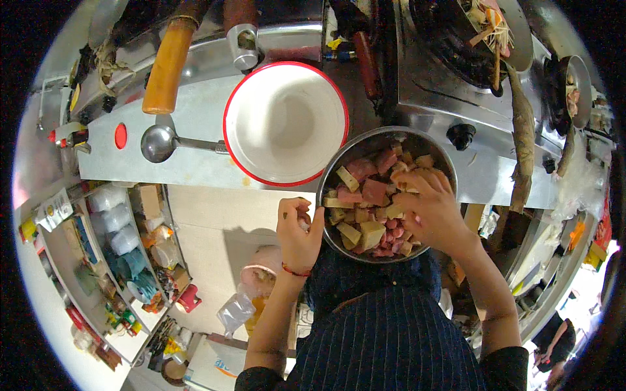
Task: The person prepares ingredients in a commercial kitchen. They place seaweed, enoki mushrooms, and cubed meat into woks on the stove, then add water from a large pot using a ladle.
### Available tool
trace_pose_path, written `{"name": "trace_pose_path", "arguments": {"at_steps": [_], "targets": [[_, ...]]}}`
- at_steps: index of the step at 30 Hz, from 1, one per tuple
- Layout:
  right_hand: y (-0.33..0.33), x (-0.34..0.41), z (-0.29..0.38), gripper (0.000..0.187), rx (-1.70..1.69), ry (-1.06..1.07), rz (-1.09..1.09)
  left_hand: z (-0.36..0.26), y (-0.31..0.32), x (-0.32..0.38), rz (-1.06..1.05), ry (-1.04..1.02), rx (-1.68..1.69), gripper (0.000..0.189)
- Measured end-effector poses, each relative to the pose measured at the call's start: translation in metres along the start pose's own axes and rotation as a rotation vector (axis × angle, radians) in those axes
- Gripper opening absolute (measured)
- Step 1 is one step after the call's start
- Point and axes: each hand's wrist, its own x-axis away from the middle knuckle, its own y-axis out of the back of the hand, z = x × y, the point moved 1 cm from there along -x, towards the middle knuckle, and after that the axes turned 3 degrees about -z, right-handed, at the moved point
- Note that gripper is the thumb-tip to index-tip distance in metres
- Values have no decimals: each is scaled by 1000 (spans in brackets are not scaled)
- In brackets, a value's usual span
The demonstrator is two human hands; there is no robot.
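Observation:
A round metal bowl (442,156) holds cubes of pink meat (375,191), pale yellowish chunks (371,234) and small pink sausage-like pieces. My right hand (425,205) reaches into its right side, fingers curled among the pieces; what the fingertips grip is partly hidden. At the bowl's left rim is my left hand (299,229), curled round a small pale pinkish piece (304,222), with the thumb at the rim. Behind and to the left stands a white enamel basin (288,117) with a red rim and nothing visible inside.
A metal ladle (159,143) lies left of the basin, near a wooden handle (168,68). The stove (430,115) on the right bears pans with food, one with a long wooden handle (523,141). Shelves (93,273) stand lower left. Another person (555,339) is at the far lower right.

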Motion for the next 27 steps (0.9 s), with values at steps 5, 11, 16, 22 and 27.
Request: {"name": "trace_pose_path", "arguments": {"at_steps": [5,11,16,22,27], "targets": [[21,-10,24,18,-53,-38,-61,14,4,12,69,115,23,18],[-62,-47,73,28,-23,151,-68,4,1,8,107,163,107,12],[-43,-54,55,25,51,41,-1,7,-3,11,39,150,173,10],[-17,-34,22,17,-86,-31,37,8,2,11,79,191,205,13],[8,-26,26,17,-1,-6,-7,13,5,10,94,172,212,14]]}}
